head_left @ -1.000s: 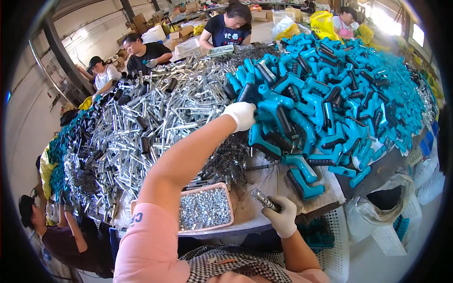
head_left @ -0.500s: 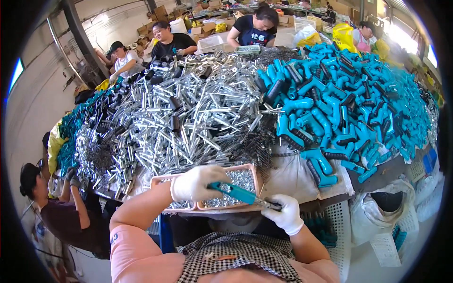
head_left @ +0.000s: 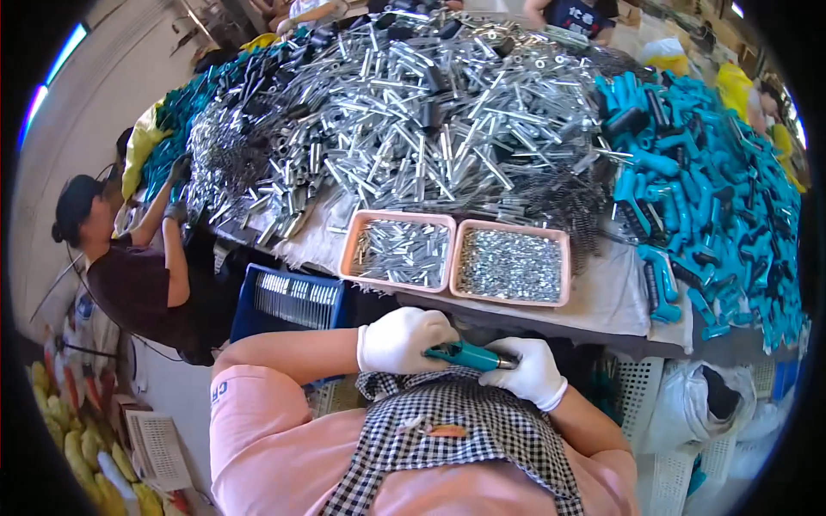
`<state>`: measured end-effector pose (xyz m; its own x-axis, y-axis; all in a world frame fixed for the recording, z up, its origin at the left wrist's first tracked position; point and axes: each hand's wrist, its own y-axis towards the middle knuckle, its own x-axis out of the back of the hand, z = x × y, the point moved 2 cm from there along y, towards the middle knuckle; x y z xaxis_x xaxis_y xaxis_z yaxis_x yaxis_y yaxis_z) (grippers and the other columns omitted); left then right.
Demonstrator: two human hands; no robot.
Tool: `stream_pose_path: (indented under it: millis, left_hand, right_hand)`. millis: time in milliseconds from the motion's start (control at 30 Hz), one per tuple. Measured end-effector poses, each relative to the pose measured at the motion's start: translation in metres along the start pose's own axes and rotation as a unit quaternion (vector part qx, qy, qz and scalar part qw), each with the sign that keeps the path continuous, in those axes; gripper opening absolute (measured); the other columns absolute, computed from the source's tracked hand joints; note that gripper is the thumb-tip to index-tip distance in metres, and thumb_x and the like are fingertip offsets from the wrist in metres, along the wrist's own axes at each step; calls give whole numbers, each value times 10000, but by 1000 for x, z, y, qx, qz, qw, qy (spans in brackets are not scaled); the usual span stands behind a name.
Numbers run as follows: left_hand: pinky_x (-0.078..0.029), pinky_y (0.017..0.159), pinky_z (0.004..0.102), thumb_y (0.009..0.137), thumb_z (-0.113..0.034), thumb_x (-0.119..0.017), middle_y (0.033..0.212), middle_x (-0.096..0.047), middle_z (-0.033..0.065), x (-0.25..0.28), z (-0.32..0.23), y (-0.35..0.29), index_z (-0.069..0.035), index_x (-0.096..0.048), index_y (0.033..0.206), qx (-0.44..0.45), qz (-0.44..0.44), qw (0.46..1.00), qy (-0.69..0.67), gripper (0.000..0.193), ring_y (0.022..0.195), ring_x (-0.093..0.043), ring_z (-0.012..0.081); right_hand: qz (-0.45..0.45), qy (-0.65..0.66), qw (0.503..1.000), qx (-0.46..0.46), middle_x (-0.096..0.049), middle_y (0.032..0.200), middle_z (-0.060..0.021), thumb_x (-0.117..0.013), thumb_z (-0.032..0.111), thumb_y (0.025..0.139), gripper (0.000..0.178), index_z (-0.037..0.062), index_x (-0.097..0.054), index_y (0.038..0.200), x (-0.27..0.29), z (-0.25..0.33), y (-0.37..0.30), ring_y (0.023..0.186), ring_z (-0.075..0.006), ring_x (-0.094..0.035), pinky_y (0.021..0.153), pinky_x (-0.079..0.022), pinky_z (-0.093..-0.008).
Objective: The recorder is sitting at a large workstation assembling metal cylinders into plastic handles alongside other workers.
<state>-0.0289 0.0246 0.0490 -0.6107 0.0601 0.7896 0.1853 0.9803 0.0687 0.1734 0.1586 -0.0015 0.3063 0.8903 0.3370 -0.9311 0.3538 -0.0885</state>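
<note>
My left hand and my right hand, both in white gloves, hold one teal plastic handle between them, close to my chest above a black-and-white checked apron. The left hand grips its left end. The right hand closes over its right end, where a dark metal piece shows. Just beyond my hands, on the table edge, stand two pink trays: the left tray holds small silver pins, the right tray holds small silver screws.
A big heap of silver metal tubes covers the table's middle, and a heap of teal handles fills the right. A blue crate sits under the table at left. A person in a dark shirt works at the left; other people sit at the far side.
My left hand reached to the teal heap, took a handle and brought it down to my chest, where the right hand joined it. My view has tipped downward.
</note>
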Motion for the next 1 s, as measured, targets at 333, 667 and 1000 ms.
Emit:
stream_pose_path:
  millis: [333, 667, 1000]
  left_hand:
    - [-551, 656, 404, 690, -226, -812, 875, -652, 134, -10, 20, -44, -36, -676, 996, -3, -95, 995, -36, 385, 729, -665, 324]
    - [-542, 648, 422, 662, -198, -808, 885, -624, 125, -8, 51, -9, -57, -639, 1038, -71, -81, 993, -54, 436, 740, -655, 330]
    - [-516, 688, 511, 816, -92, -595, 778, -664, 238, 21, 160, 9, 16, -594, 1101, 303, -124, 930, 165, 305, 730, -663, 411]
  right_hand:
    - [35, -103, 994, -12, -724, 892, -151, -879, 241, 657, 474, 2, -715, 1032, -25, 27, 16, 766, -227, -704, 741, -544, -319]
    - [26, -68, 996, 42, -690, 874, -191, -807, 316, 750, 441, 53, -692, 1086, -30, 26, 57, 791, -361, -688, 707, -544, -384]
    - [-39, -102, 993, 40, -648, 751, -186, -792, 285, 749, 416, 72, -706, 1097, -15, 16, 77, 676, -361, -650, 612, -506, -404]
